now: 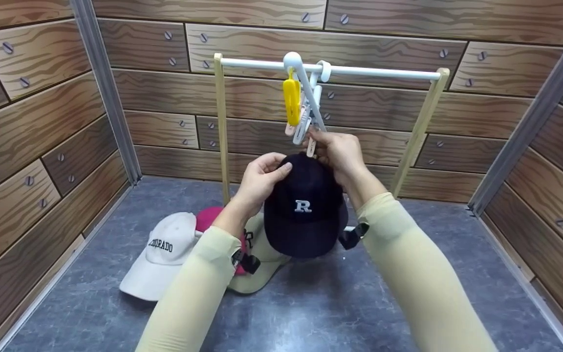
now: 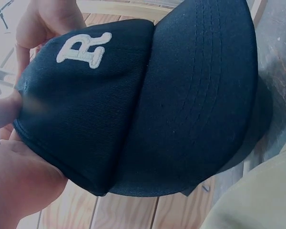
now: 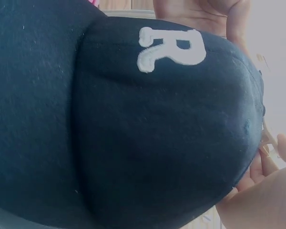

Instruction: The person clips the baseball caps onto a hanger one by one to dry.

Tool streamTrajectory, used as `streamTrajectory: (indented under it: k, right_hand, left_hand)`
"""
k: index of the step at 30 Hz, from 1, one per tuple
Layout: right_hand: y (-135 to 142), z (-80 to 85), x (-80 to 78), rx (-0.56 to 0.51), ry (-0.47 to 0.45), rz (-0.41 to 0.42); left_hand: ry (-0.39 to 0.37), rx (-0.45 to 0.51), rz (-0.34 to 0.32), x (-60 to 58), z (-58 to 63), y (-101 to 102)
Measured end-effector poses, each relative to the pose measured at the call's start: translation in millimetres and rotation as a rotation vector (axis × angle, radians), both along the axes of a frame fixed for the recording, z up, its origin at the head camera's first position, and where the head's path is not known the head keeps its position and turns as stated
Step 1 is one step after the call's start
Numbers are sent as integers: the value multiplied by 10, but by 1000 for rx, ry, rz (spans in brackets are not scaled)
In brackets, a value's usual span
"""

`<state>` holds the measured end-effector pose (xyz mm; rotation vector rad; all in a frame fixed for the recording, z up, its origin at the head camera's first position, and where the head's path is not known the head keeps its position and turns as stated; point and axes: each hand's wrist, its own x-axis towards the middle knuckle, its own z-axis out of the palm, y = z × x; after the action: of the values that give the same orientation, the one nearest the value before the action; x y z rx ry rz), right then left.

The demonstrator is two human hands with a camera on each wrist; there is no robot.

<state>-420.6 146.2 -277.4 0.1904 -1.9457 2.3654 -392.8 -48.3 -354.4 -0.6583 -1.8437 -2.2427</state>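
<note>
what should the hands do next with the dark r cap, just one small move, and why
Probably ease the pale clothespin shut on the top of the dark R baseball cap: the right hand holds the clothespin right at the cap's top, and the left hand grips the cap's side. Whether it already bites the fabric is unclear.

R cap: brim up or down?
Down. On the dark baseball cap, the brim hangs below the white R, with the crown up by a clothespin.
</note>
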Motion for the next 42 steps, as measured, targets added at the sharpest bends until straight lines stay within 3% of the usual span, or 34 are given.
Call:
streamTrajectory:
  k: [14,22,27,42]
  right_hand:
    - [1,-11,0,-32,-10,-40]
    - [21,-6,9,-84,-2,-12]
    - [19,3,30,-77,2,-12]
    - [8,-5,59,-35,39,-49]
  left_hand:
    - [27,19,20,-1,4,60]
    - [12,24,60,10,26,113]
    - [13,20,88,7,37,149]
    - [22,88,90,-6,37,204]
